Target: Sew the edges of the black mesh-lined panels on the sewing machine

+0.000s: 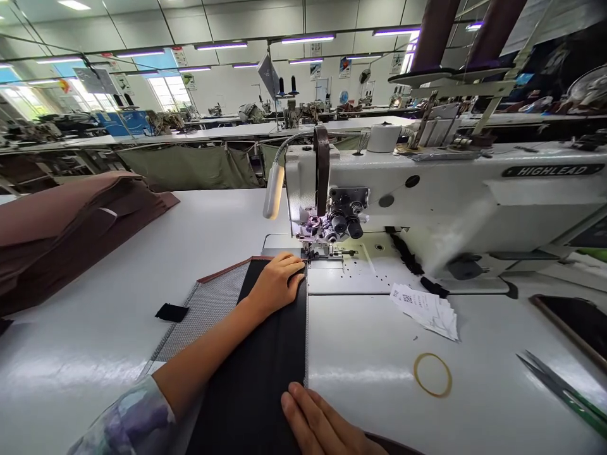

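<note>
A black fabric panel [272,354] lies on the white sewing table, its far end under the presser foot of the sewing machine [327,221]. Grey mesh fabric [208,309] with a reddish-brown edge spreads out from beneath the panel on the left. My left hand [277,281] rests on the panel just left of the needle area, fingers stretched toward the foot and thumb apart. Nearer to me, my right hand [327,423] lies with straight fingers on the panel's right edge. Neither hand grips anything. The needle tip is too small to make out.
A pile of brown fabric [71,234] sits at the left, with a small black scrap [171,312] closer in. On the right are paper labels [427,309], a rubber band [432,375], green-handled scissors [569,388] and a dark phone-like object [576,322]. A lamp [274,189] hangs beside the machine head.
</note>
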### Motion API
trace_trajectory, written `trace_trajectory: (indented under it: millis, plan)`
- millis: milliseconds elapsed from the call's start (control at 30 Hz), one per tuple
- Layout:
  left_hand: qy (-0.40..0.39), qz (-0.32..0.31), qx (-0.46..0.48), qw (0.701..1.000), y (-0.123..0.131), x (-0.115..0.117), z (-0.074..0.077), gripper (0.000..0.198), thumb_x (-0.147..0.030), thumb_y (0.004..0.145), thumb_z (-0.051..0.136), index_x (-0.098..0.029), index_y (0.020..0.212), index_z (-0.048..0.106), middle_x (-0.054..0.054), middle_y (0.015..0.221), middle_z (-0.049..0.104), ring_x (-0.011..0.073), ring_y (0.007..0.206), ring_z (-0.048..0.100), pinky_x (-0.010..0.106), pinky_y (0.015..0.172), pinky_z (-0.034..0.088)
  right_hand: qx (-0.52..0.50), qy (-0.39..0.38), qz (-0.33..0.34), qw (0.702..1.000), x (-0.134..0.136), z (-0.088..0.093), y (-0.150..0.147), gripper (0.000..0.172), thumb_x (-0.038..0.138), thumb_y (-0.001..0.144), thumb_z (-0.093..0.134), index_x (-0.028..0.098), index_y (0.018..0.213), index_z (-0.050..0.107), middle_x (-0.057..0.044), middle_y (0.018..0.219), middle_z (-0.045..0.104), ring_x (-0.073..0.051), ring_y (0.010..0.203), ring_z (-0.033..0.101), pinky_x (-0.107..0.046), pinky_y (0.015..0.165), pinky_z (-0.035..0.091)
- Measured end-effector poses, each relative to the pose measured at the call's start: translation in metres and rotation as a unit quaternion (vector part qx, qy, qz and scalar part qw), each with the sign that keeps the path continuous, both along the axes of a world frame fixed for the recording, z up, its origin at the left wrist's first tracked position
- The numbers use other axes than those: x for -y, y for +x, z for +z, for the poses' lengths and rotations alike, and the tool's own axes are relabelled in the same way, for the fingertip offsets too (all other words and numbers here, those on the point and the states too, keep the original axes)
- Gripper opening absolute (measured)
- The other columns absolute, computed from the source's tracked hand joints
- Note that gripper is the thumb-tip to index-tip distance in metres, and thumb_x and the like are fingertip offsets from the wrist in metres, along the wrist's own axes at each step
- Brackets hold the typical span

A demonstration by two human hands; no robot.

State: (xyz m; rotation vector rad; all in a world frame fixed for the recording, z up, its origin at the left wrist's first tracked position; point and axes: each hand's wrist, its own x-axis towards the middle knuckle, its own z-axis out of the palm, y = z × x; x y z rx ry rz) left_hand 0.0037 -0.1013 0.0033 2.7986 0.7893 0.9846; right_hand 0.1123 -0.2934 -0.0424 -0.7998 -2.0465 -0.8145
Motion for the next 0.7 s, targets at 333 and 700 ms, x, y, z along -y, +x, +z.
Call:
trace_trajectory:
  millis: [333,700]
  plan:
    - [-0.001,-0.012,-0.001,1.0,0.0,-0.004,0.001,0.018,-0.007,0.083,0.055,-0.015,0.094,0.066,0.006,0.097,0.068,0.023,0.1,0.057,0.04,0.091,0.052,-0.026,-0.013,0.004,1.0,-0.002,0.003,-0.004,0.049,0.0,0.091,0.023,0.008,0.085,0.071,-0.003,0.085,0.073,-0.012,0.081,0.07,-0.017,0.07,0.057]
    - [-0.002,-0.017,0.002,1.0,0.002,-0.012,0.001,0.019,-0.008,0.083,0.055,-0.015,0.095,0.067,0.007,0.098,0.068,0.0233,0.1,0.057,0.04,0.091,0.052,-0.028,-0.033,0.006,0.999,-0.005,0.007,-0.001,0.056,0.004,0.095,0.016,0.007,0.086,0.071,-0.005,0.088,0.073,-0.013,0.083,0.069,-0.018,0.073,0.057]
